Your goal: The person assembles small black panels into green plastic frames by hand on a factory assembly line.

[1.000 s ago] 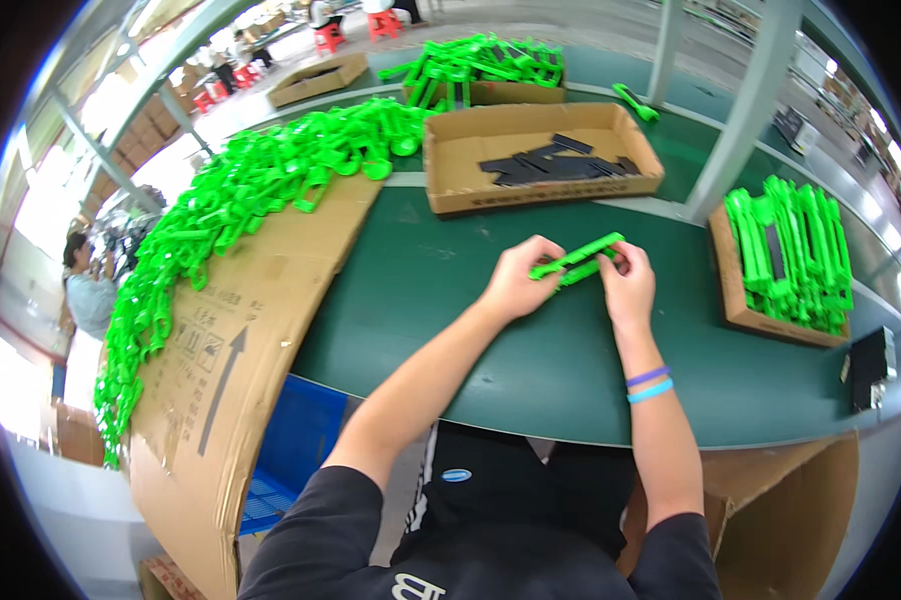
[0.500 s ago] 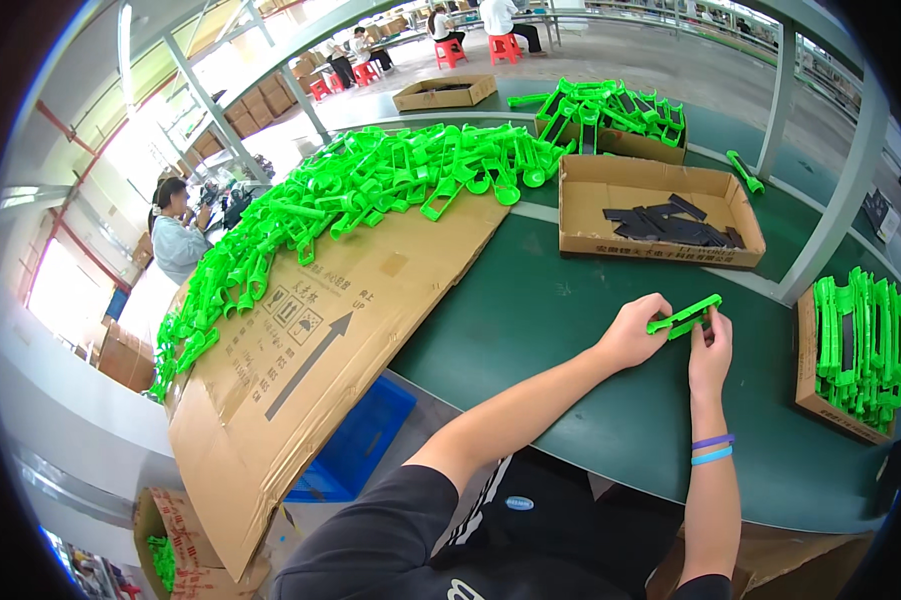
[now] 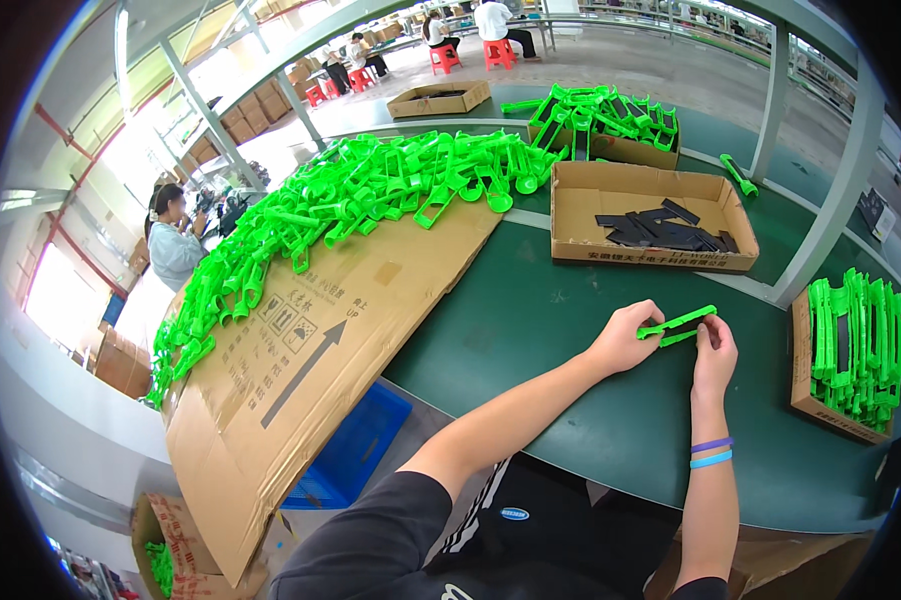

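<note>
A long bright green plastic part [image 3: 677,324] is held between both hands just above the dark green table [image 3: 530,330]. My left hand [image 3: 622,338] grips its left end. My right hand [image 3: 715,350] pinches the right end with the fingertips; two bands, purple and blue, circle that wrist. A small piece at the right fingertips is too hidden to make out.
An open cardboard box [image 3: 650,216] with black flat pieces stands beyond the hands. A box of stacked green parts [image 3: 850,350] is at right. A big heap of green parts [image 3: 370,190] lies on a cardboard sheet [image 3: 310,340] at left. A seated person [image 3: 173,245] works far left.
The view has swung further left, showing more of the cardboard sheet and green heap. Both hands still hold the green part in much the same pose.
</note>
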A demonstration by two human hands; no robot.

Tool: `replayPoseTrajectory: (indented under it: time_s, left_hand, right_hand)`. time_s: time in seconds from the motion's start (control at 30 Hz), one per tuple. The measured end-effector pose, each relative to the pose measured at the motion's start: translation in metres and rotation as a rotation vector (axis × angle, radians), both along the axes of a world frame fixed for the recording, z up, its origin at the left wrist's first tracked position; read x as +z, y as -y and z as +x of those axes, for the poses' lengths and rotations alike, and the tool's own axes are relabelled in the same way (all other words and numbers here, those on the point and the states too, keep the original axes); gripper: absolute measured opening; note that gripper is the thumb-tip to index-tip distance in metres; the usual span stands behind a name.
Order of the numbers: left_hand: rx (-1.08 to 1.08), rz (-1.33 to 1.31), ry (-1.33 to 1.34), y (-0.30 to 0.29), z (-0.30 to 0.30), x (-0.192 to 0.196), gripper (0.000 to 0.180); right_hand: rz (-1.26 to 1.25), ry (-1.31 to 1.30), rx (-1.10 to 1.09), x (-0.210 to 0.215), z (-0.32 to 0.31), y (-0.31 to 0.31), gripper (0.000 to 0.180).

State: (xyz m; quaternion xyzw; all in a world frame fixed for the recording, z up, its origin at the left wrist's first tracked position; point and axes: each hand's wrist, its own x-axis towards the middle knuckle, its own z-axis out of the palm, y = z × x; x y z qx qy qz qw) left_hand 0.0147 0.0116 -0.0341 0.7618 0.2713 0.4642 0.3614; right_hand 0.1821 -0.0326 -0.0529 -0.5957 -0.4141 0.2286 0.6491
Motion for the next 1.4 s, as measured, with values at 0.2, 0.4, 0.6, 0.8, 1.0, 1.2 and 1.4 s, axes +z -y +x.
replayPoseTrajectory:
  time_s: [0.2,0.4,0.6,0.8,1.0,1.2,1.4]
  left_hand:
    - [-0.01,-0.058,0.04,-0.004,-0.001,-0.001,0.017]
    - [-0.047,-0.111,0.05,-0.004,-0.002,0.002,0.016]
    - [-0.113,-0.453,0.152,-0.008,-0.009,0.016,0.014]
    - [-0.351,-0.571,0.205,-0.019,-0.027,0.02,0.013]
    - [-0.439,-0.558,0.002,-0.022,-0.034,0.024,0.012]
    - [-0.409,-0.505,0.029,-0.024,-0.035,0.023,0.013]
    - [-0.436,-0.554,0.04,-0.025,-0.038,0.021,0.012]
  right_hand:
    - [0.009,0.289,-0.095,0.009,0.006,0.006,0.014]
    - [0.031,0.309,-0.077,0.016,0.012,0.006,0.01]
    - [0.223,0.254,-0.146,0.017,0.017,0.002,0.018]
    - [-0.033,-0.131,0.525,0.039,0.029,0.013,0.022]
    - [-0.321,-0.045,0.757,0.052,0.016,0.024,0.01]
    - [-0.407,0.007,0.702,0.05,0.013,0.022,0.011]
    - [-0.303,-0.162,0.786,0.038,0.019,0.019,0.015]
